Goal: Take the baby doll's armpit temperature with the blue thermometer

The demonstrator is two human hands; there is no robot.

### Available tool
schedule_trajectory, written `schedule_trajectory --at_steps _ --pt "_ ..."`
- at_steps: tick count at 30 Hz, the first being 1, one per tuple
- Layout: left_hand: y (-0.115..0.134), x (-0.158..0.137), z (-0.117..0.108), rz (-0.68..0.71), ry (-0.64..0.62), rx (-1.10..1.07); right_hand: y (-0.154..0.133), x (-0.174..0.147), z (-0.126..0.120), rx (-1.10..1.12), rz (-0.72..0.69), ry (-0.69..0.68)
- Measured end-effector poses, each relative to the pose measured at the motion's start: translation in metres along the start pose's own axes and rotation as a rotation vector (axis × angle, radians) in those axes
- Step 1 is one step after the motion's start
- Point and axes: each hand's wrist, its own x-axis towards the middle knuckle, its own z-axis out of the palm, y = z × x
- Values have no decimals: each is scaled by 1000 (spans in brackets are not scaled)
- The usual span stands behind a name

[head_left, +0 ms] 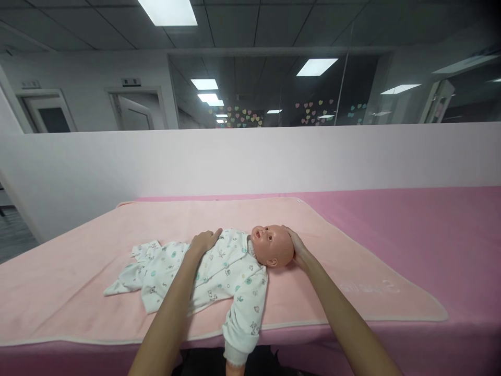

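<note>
A baby doll (272,245) lies on its back across a peach blanket (97,230), its head to the right. It wears a white printed baby outfit (219,277); the near sleeve hangs over the table's front edge, with a bit of the doll's hand showing below the cuff. My left hand (205,242) rests flat on the doll's belly, fingers stretched out. Cupped against the top of the doll's head is my right hand (294,245), its fingers largely hidden behind the head. The outfit's leg parts spread out flat to the left.
A pink cover (422,235) lies under the blanket and shows at the right and along the front edge. Behind the table runs a low white wall (250,162) with glass above it. Past the left end, grey floor (15,235) is visible.
</note>
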Motion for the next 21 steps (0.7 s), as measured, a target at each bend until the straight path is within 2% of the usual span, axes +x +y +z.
schedule_trajectory --at_steps 3,5,7,11,15,19,21 --pt "-1 1 1 -7 4 -5 3 10 -12 -58 -188 205" --pt "-1 1 1 -10 6 -12 2 14 -18 -53 -305 267" --pt "-1 1 1 -9 7 -24 -1 15 -18 -57 -374 227" --pt "0 0 1 5 29 -57 -5 11 -10 -208 -464 101" --pt "4 -5 -1 93 103 -113 -3 11 -4 -213 -451 89" --pt "15 -15 -12 262 222 -410 -2 13 -4 -184 -441 105" --pt "25 -24 -19 367 184 -636 -3 12 -4 -185 -440 110"
